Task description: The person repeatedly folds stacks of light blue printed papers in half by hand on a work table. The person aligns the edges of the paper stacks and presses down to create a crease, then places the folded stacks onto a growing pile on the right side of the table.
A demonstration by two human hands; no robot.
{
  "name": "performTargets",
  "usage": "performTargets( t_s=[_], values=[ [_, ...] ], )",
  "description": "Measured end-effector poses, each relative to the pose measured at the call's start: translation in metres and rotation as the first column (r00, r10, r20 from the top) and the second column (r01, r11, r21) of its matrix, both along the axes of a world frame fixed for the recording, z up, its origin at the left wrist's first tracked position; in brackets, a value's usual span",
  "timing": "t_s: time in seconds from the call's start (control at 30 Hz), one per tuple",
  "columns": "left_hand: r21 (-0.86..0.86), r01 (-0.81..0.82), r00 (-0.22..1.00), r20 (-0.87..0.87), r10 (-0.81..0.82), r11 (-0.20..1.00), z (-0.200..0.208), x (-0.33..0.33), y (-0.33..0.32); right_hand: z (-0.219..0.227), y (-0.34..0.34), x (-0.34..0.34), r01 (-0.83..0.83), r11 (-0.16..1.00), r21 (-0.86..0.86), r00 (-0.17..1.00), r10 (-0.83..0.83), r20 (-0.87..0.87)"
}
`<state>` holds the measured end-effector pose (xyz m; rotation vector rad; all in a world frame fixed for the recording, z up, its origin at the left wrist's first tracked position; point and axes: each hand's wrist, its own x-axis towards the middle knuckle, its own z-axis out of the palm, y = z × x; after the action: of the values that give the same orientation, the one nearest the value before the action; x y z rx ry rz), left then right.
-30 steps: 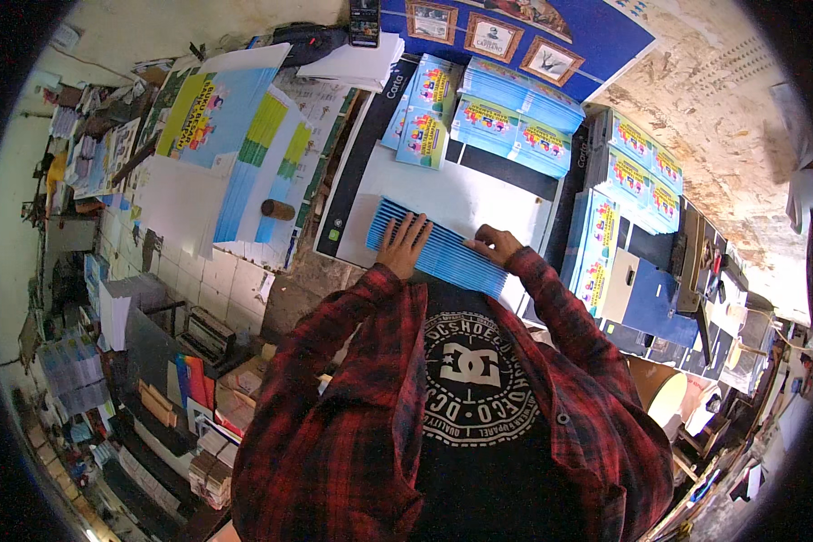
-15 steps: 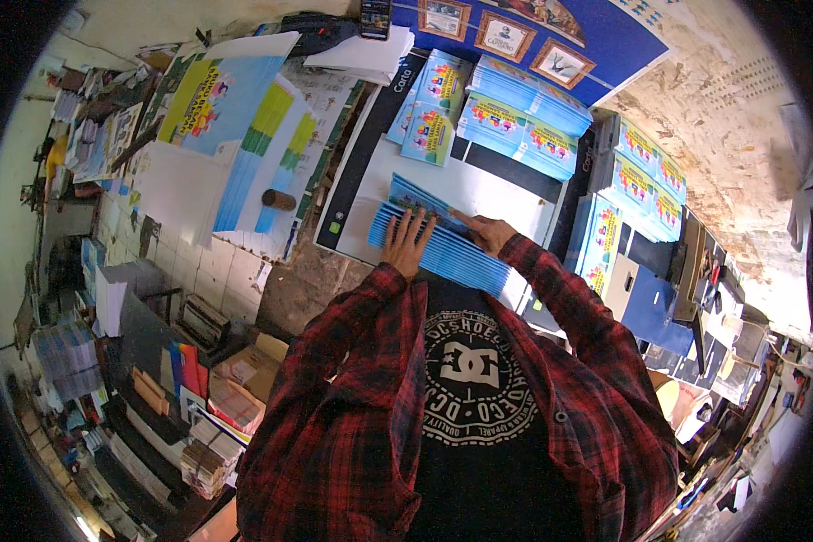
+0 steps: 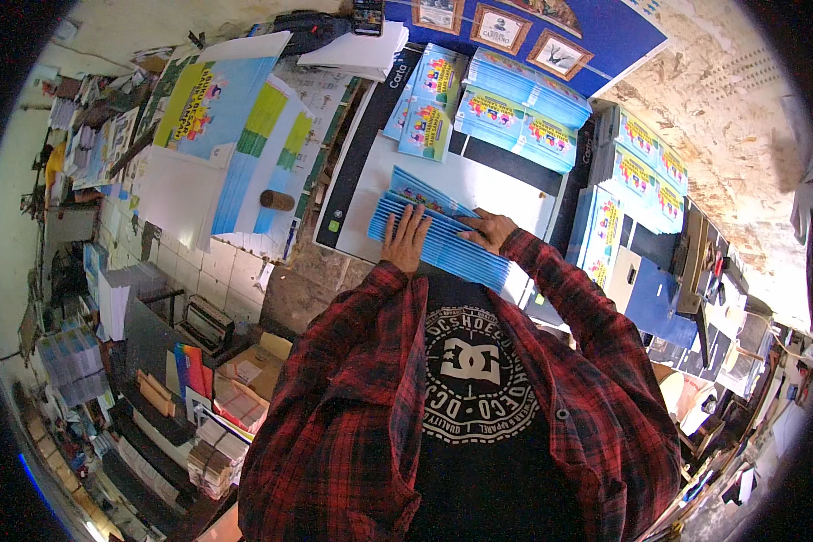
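A fanned row of light-blue folded booklets [image 3: 456, 256] lies slanting across the near part of the pale work board [image 3: 370, 185], close to my body. My left hand [image 3: 406, 237] rests flat on the left part of the row, its fingers stretched and pointing away from me. At the upper right side of the row is my right hand [image 3: 490, 231], fingers spread and tips touching the booklets near the far edge. A printed picture strip shows along the row's far side, just beyond my left fingertips. My palms hide part of the booklets.
Stacks of yellow-and-blue booklets [image 3: 494, 110] stand at the back of the board, with more booklet piles [image 3: 637, 190] to the right. Large printed sheets [image 3: 203, 108] lie on the left, beside a brown cylinder [image 3: 277, 200]. A phone [image 3: 368, 16] stands at the back.
My right hand's fingers have spread out and shifted slightly nearer me over the row. My left hand stays flat almost where it was. The whole view has moved a little.
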<state>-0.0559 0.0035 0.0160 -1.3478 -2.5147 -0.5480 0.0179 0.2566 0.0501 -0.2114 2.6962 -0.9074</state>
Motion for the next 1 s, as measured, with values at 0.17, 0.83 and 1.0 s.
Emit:
performTargets(
  t_s=[0.17, 0.83, 1.0],
  values=[
    [-0.069, 0.02, 0.997, 0.072, -0.015, 0.997, 0.002, 0.0, -0.002, -0.003, 0.002, 0.0, 0.029, 0.996, -0.08, 1.0, -0.028, 0.004],
    [-0.103, 0.023, 0.997, 0.075, -0.016, 0.994, 0.004, -0.001, -0.006, 0.011, -0.001, -0.007, -0.013, 0.998, -0.063, 0.989, 0.022, 0.147],
    [-0.231, 0.016, 0.998, 0.058, -0.002, 0.973, 0.004, -0.001, -0.004, 0.007, -0.001, -0.002, -0.056, 0.997, -0.046, 0.996, 0.059, 0.068]
  ],
)
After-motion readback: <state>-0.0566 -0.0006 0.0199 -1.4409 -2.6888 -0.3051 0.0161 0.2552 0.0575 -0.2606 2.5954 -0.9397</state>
